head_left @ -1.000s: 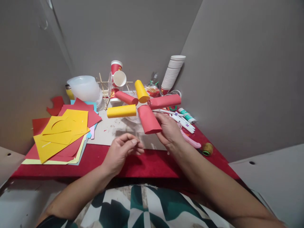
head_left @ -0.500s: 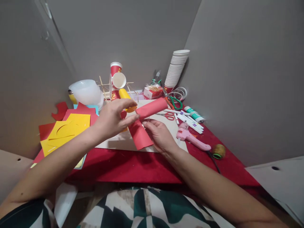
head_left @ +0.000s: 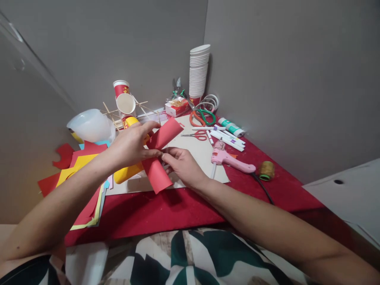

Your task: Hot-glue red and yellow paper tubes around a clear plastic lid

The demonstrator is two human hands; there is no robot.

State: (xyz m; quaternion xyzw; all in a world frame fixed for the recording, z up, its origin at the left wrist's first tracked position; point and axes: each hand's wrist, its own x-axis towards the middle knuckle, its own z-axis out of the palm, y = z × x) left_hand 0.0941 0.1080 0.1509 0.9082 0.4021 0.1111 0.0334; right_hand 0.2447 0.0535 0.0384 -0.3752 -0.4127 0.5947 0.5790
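Note:
My left hand (head_left: 130, 144) grips a joined piece made of rolled paper tubes, held above the white board. One red paper tube (head_left: 168, 132) points up and right, and another red tube (head_left: 157, 176) points down toward me. Yellow paper tubes (head_left: 127, 173) show on the left side, partly behind my left hand. At the middle of the piece, the thumb and fingers of my right hand (head_left: 185, 166) are pinched together. A thin pale strand seems to show by these fingertips, but what they hold is too small to make out.
On the red-covered table (head_left: 190, 215) lie a pink glue gun (head_left: 234, 161), a thread spool (head_left: 266, 170), red scissors (head_left: 199, 135) and white sticks (head_left: 228, 139). Paper cups (head_left: 199, 73) are stacked at the back. Coloured paper (head_left: 86, 160) lies left, before a translucent bowl (head_left: 90, 124).
The view has turned to the right, so everything sits further left. The tube piece has tilted in my hands, bringing a lower yellow tube into sight. Both hands stay at it.

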